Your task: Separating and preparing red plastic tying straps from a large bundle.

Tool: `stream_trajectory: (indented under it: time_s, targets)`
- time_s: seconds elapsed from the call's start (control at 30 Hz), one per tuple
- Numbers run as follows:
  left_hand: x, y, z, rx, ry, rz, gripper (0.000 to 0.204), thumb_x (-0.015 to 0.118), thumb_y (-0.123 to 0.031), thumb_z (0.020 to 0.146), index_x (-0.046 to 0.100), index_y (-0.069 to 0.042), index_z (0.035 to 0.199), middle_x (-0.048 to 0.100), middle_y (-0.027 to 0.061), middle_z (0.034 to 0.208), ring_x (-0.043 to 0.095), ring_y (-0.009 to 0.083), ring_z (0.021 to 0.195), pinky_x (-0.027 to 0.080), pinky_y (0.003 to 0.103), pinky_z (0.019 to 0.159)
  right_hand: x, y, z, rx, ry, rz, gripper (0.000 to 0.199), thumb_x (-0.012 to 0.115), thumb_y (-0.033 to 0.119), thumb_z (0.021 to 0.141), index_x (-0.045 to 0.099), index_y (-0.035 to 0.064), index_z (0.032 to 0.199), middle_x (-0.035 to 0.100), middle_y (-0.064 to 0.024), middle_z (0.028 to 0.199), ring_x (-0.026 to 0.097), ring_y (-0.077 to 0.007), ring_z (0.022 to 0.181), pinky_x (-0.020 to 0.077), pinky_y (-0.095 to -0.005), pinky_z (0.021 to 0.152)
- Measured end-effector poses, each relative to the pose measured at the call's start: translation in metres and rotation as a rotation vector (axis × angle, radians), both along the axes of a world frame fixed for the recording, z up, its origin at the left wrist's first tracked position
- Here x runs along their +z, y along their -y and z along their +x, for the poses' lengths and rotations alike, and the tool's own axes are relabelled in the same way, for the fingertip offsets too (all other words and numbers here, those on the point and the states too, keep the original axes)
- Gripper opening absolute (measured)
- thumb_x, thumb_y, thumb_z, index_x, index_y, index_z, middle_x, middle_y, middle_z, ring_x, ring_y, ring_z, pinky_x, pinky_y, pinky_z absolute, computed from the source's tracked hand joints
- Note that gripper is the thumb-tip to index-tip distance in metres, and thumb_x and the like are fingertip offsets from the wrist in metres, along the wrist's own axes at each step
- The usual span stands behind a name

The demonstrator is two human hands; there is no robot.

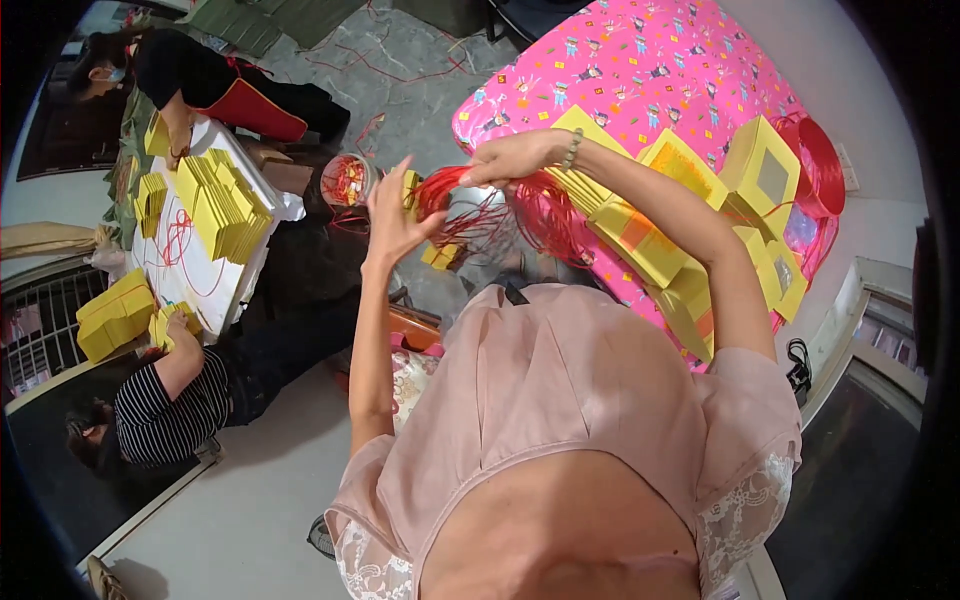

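Note:
In front of my chest hangs a loose bundle of thin red cords (545, 215), its strands drooping and partly blurred. My right hand (515, 160), with a green bead bracelet on the wrist, is closed around the upper part of the bundle. Just left of it, my left hand (400, 215) has its fingers and thumb apart, beside the cords' left end. Whether strands touch its palm cannot be made out. Yellow folded boxes (655, 250) lie to the right, under my right forearm.
A pink patterned cover (620, 60) carries the boxes, with a red ribbon roll (808, 165) at its right. Two people work at a white-topped table (215, 290) with yellow box stacks (220, 200) on the left. A bin (345, 182) holds red and yellow scraps.

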State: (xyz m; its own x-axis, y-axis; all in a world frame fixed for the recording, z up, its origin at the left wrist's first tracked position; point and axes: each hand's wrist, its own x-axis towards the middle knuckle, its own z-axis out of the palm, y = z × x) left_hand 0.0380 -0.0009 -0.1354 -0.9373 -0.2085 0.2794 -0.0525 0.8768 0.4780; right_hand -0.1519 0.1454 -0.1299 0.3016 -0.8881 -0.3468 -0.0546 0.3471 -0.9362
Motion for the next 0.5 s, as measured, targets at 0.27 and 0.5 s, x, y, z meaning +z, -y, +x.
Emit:
stream_trajectory:
  time_s: [0.27,0.5]
  targets:
    - [-0.007,-0.001,-0.023,0.041,0.044,0.019,0.021,0.053,-0.002,0.073,0.048,-0.008,0.093,0.060,0.0168,0.077,0.059,0.0360,0.074,0.045,0.044,0.061,0.011,0.012,0.006,0.060,-0.143,-0.151,0.039,0.044,0.036,0.091,0.045,0.0048,0.069,0.038,0.0037,0.056,0.038,-0.0079,0.052,0.0352,-0.0250,0.048]
    - [-0.044,0.073,0.034,0.456,0.012,0.034,0.024,0.048,-0.002,0.076,0.048,-0.009,0.098,0.062,0.0172,0.082,0.059,0.0374,0.076,0.045,0.045,0.063,0.026,-0.046,-0.023,0.056,-0.824,-0.279,0.034,0.048,0.033,0.086,0.054,0.0006,0.091,0.056,-0.0167,0.072,0.055,-0.0336,0.069,0.0422,-0.0423,0.065]
